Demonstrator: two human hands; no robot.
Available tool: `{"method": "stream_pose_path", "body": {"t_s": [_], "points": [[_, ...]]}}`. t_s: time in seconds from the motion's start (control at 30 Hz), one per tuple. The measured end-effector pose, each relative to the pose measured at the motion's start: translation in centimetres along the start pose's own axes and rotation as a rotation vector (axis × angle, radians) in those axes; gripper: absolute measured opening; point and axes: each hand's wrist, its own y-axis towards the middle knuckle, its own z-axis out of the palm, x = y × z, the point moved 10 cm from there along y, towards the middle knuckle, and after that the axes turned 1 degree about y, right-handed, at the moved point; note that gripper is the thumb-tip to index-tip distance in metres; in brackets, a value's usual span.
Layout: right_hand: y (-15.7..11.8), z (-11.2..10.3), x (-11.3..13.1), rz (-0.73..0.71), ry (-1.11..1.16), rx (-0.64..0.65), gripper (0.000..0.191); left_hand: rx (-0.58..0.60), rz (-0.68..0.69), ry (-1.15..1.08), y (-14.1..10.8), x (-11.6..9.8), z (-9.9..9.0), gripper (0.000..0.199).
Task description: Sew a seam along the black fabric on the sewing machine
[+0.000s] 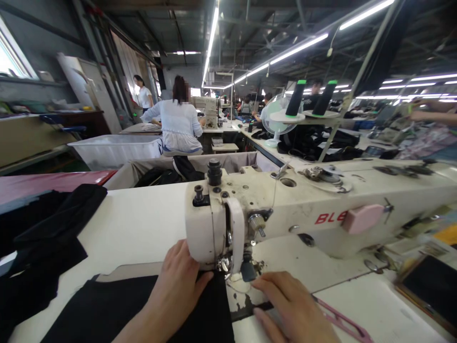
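Observation:
A white industrial sewing machine (pixel 214 233) stands before me, its needle and presser foot area low in the middle. My left hand (pixel 182 271) lies on a piece of black fabric (pixel 117 300), fingers stretched out beside the machine head and thumb pointing toward the presser foot. Some of its fingertips are hidden behind the head. Just right of the presser foot, my right hand (pixel 285 305) rests by the machine bed (pixel 239 305) with thumb and index finger apart. No held thing shows in it. A pink slotted tool (pixel 342 319) lies beside that hand.
More black fabric (pixel 46 238) is heaped on the white table (pixel 135 214) at left. Behind the machine stands a cloth-lined bin (pixel 228 164) with black pieces. Two black thread cones (pixel 295 99) sit on a stand. A person in white (pixel 180 124) sits farther back.

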Motion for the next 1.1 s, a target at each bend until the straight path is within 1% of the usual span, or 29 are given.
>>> {"method": "stream_pose_path", "body": {"t_s": [0.03, 0.1, 0.13, 0.17, 0.2, 0.23, 0.3, 0.37, 0.43, 0.47, 0.53, 0.6, 0.67, 0.73, 0.8, 0.83, 0.87, 0.9, 0.93, 0.97, 1.0, 1.03, 1.1], "points": [[0.9, 1.3, 0.1, 0.055, 0.053, 0.033, 0.027, -0.030, 0.065, 0.045, -0.8, -0.9, -0.1, 0.024], [2.4, 3.3, 0.2, 0.100, 0.084, 0.084, 0.015, -0.078, 0.244, 0.124, -2.7, -3.1, 0.1, 0.025], [2.9, 3.8, 0.2, 0.103, 0.084, 0.096, 0.011, -0.083, 0.324, 0.148, -3.6, -4.1, 0.4, 0.025], [3.2, 4.2, 0.2, 0.098, 0.081, 0.101, 0.011, -0.075, 0.371, 0.152, -4.2, -4.7, 0.7, 0.025], [3.4, 4.3, 0.3, 0.094, 0.086, 0.097, 0.013, -0.059, 0.388, 0.141, -4.6, -5.0, 0.9, 0.025], [3.5, 4.3, 0.3, 0.093, 0.101, 0.093, 0.015, -0.042, 0.378, 0.113, -4.7, -5.1, 1.1, 0.024], [3.4, 4.2, 0.5, 0.105, 0.154, 0.086, 0.015, -0.014, 0.300, 0.016, -4.3, -4.7, 1.2, 0.019], [3.2, 3.8, 0.9, 0.117, 0.221, 0.078, 0.015, -0.038, 0.207, -0.061, -3.6, -4.1, 0.9, 0.019], [3.1, 3.6, 1.8, 0.102, 0.270, 0.083, 0.014, -0.070, 0.150, -0.059, -2.9, -3.9, 0.6, 0.024], [3.2, 3.6, 2.4, 0.081, 0.283, 0.093, 0.013, -0.070, 0.158, -0.040, -2.6, -4.2, 0.7, 0.025], [3.5, 3.8, 3.6, 0.042, 0.290, 0.120, 0.013, -0.060, 0.222, 0.000, -2.2, -5.1, 0.9, 0.027], [3.8, 4.1, 4.4, 0.029, 0.302, 0.140, 0.011, -0.060, 0.274, 0.005, -2.2, -5.7, 0.9, 0.034], [4.0, 3.7, 4.8, 0.027, 0.348, 0.130, 0.013, -0.067, 0.258, -0.043, -2.3, -5.2, 0.8, 0.036], [3.7, 2.3, 4.7, 0.003, 0.389, 0.105, 0.017, -0.057, 0.182, -0.139, -2.4, -3.9, 0.9, 0.031], [2.6, 0.2, 3.3, 0.002, 0.333, 0.061, 0.021, -0.081, 0.064, -0.266, -2.6, -1.9, 1.0, 0.026], [1.6, -1.1, 1.8, 0.030, 0.243, 0.026, 0.019, -0.103, 0.000, -0.339, -2.6, -0.9, 1.0, 0.023], [0.5, -2.4, -0.1, 0.073, 0.124, -0.011, 0.014, -0.117, -0.056, -0.412, -2.7, 0.0, 1.1, 0.022], [-0.8, -3.7, -1.9, 0.088, -0.015, -0.062, 0.012, -0.123, -0.103, -0.481, -2.7, 0.8, 1.3, 0.022], [-2.2, -4.5, -3.6, 0.091, -0.172, -0.073, 0.017, -0.118, -0.141, -0.537, -2.7, 1.2, 1.6, 0.022], [-3.6, -5.3, -5.1, 0.080, -0.321, -0.111, 0.028, -0.106, -0.167, -0.572, -2.6, 1.5, 1.9, 0.022], [-4.8, -5.4, -6.2, 0.050, -0.416, -0.108, 0.032, -0.091, -0.187, -0.587, -2.5, 1.7, 2.1, 0.023], [-5.9, -5.0, -7.4, 0.034, -0.447, -0.066, 0.030, -0.077, -0.199, -0.587, -2.4, 1.7, 2.3, 0.023], [-7.3, -4.4, -8.5, -0.009, -0.487, -0.028, 0.027, -0.072, -0.204, -0.579, -2.3, 1.6, 2.3, 0.022]]}}
